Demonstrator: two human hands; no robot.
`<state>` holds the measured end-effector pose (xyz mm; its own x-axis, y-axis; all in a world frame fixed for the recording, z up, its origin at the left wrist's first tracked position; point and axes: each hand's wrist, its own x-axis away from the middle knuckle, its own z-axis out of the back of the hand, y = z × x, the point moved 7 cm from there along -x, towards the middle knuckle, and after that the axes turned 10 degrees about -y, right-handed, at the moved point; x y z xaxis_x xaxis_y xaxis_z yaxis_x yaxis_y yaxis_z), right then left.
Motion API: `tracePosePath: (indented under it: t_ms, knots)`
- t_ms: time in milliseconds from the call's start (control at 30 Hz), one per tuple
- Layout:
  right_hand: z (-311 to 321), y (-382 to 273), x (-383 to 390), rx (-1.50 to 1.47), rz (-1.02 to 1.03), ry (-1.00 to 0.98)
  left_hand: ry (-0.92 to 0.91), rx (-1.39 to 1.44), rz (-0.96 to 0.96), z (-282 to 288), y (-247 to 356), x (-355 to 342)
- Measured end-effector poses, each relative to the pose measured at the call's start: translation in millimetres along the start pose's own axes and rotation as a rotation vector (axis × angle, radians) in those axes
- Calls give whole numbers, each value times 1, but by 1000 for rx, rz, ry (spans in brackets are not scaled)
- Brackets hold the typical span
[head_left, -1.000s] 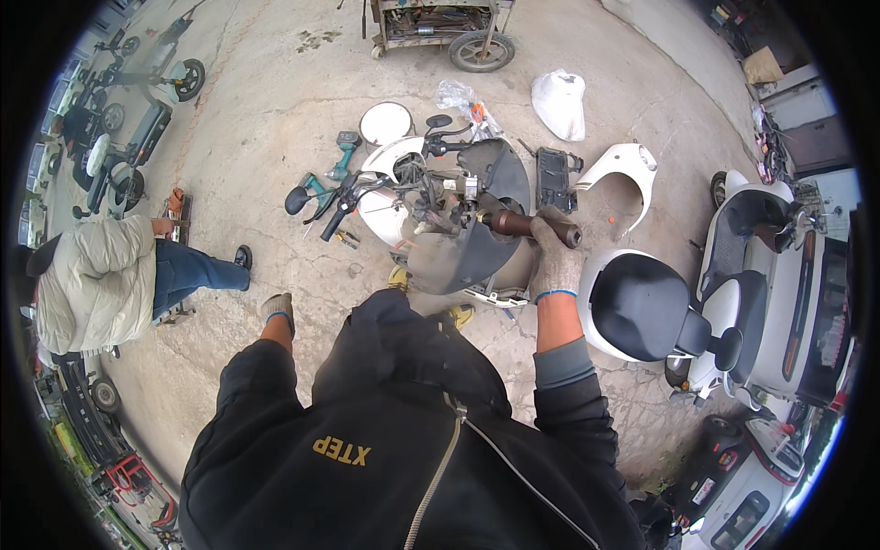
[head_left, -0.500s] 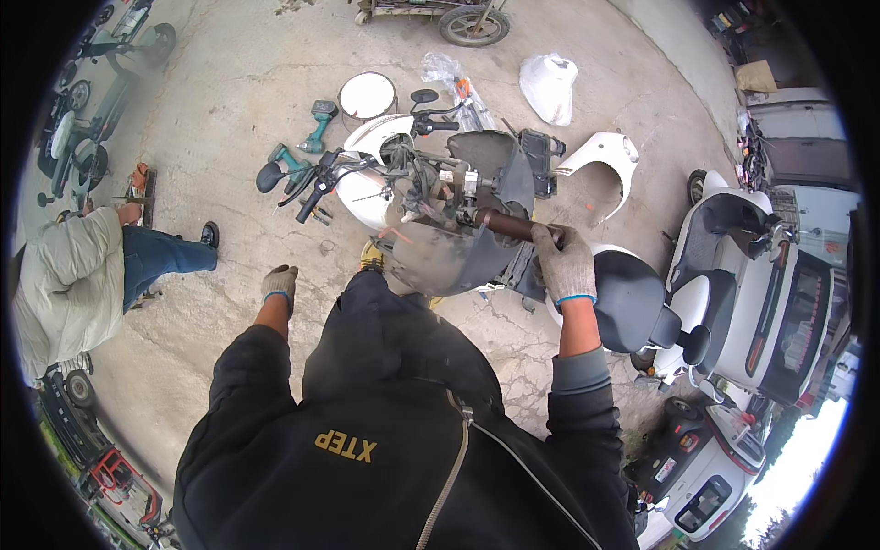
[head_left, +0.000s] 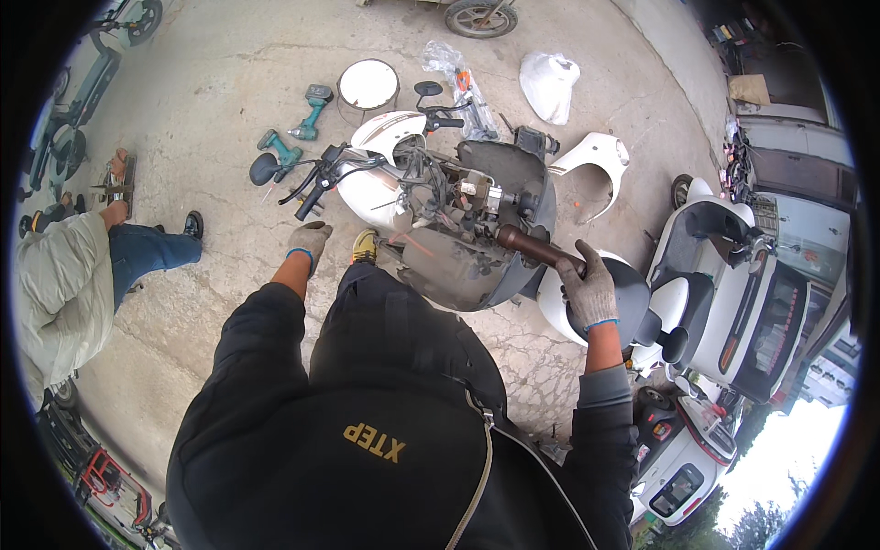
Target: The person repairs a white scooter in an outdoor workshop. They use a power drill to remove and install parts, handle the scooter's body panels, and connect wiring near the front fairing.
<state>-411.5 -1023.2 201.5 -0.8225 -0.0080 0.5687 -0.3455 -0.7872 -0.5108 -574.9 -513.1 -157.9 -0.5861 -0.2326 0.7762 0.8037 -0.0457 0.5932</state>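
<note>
In front of me stands a partly stripped white scooter, its inner parts and wiring bare behind the handlebar. My right hand, in a grey work glove, is closed on the rear end of a dark brown tube, with one finger lifted off it. The tube's front end lies over the scooter's opened middle, ahead of the black seat; I cannot tell whether it touches anything there. My left hand, also gloved, hangs loosely open and empty below the left handlebar grip, close to my yellow shoe.
Two teal power tools lie left of the scooter, near a round white-topped bucket. White body panels and a white plastic bag rest on the concrete. Another person is at the left; a second scooter stands at the right.
My right hand has moved right and toward me, bringing the brown tube back with it, and one finger has lifted. My left hand has moved forward and right, nearer the handlebar.
</note>
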Motion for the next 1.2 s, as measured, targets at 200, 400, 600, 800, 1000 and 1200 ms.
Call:
tracePosePath:
  t_ms: [200, 400, 600, 800, 1000, 1200]
  knots:
    - [-6, 0, 4, -90, 15, -19, 67, 72, 457, 66, -227, -6]
    - [21, -25, 29, 118, 216, 17, 72, 162, 378, 78, -248, 3]
    - [38, -13, 40, 69, 170, 37, 52, 211, 199, 50, -142, -14]
    - [14, 2, 39, -82, 53, 100, 3, 103, 52, 25, -81, -39]
    - [-19, 13, 20, -341, -117, 136, -9, 101, 124, 20, -65, -20]
    - [-16, 26, 2, -361, -59, 110, -21, -116, 131, 32, -59, 21]
